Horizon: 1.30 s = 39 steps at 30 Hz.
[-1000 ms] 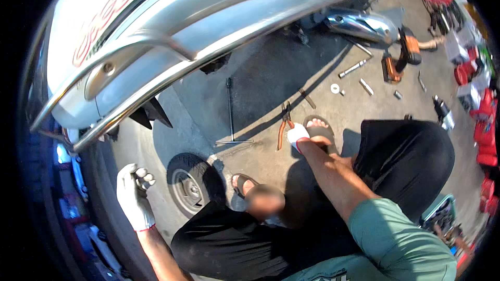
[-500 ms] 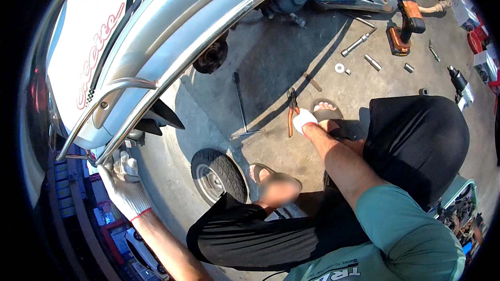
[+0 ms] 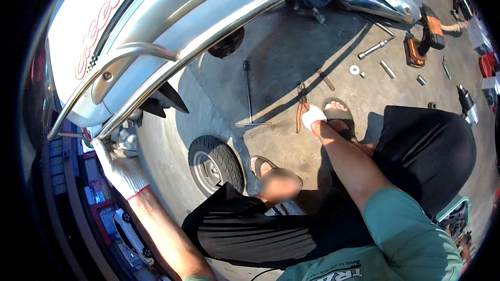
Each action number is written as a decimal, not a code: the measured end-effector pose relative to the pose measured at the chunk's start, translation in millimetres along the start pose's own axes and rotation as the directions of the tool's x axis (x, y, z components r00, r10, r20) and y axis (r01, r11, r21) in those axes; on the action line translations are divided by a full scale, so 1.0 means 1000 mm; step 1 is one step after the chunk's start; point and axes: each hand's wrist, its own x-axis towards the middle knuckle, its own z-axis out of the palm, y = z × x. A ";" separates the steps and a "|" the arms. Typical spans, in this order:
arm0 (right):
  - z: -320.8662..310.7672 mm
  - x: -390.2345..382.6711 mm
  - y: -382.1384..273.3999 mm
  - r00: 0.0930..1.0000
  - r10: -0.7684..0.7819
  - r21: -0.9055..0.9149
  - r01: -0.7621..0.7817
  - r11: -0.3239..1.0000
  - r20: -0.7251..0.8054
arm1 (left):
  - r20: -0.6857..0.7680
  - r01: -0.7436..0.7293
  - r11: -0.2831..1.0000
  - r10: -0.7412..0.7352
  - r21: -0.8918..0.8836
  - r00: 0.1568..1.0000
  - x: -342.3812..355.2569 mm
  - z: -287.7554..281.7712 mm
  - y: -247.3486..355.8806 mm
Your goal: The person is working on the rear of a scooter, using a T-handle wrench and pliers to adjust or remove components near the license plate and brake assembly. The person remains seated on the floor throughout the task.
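Wheel (image 3: 216, 165) noted on the floor by the person's left foot (image 3: 260, 166). Right of the wheel, the gloved right hand (image 3: 314, 118) is closed about one handle of orange-handled pliers (image 3: 299, 115). Left of the wheel, the gloved left hand (image 3: 120, 164) is at the end of the chrome rail (image 3: 151, 89), fingers curled; the rail obstructs, so its grip cannot be determined. Beyond the wheel lies a T-handle wrench (image 3: 248, 96); farther right of it, a cordless driver (image 3: 416, 52).
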 end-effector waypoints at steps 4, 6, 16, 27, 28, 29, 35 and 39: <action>-0.001 0.015 0.009 0.999 -0.020 -0.005 0.021 1.000 0.027 | 0.054 -0.006 1.000 0.007 -0.024 0.999 0.004 0.000 0.001; 0.012 -0.008 -0.015 0.998 -0.004 -0.005 0.004 1.000 0.058 | 0.099 -0.008 1.000 0.005 0.030 0.995 0.004 -0.010 0.014; -0.008 -0.009 -0.007 1.000 -0.008 -0.010 0.008 1.000 0.028 | -0.091 -0.015 1.000 0.017 0.026 0.996 -0.001 0.004 0.001; -0.006 0.000 -0.002 0.995 -0.017 -0.129 0.030 0.991 0.098 | -0.008 -0.016 0.999 0.016 0.049 1.000 0.001 -0.002 0.002; -0.006 0.000 -0.002 0.996 -0.016 -0.117 0.027 0.993 0.093 | -0.018 -0.016 0.999 0.017 0.052 1.000 0.000 0.000 0.002; -0.006 -0.001 -0.002 0.996 -0.014 -0.105 0.023 0.994 0.088 | -0.018 -0.009 0.999 0.010 0.052 1.000 -0.001 0.000 0.002; -0.005 -0.002 -0.003 0.997 -0.043 -0.090 0.048 0.995 0.059 | 0.030 -0.005 0.999 0.003 0.046 1.000 0.001 -0.004 0.003; -0.004 -0.007 -0.004 0.998 -0.039 -0.043 0.041 0.998 0.054 | 0.003 -0.001 0.999 0.000 0.052 1.000 0.000 -0.004 0.003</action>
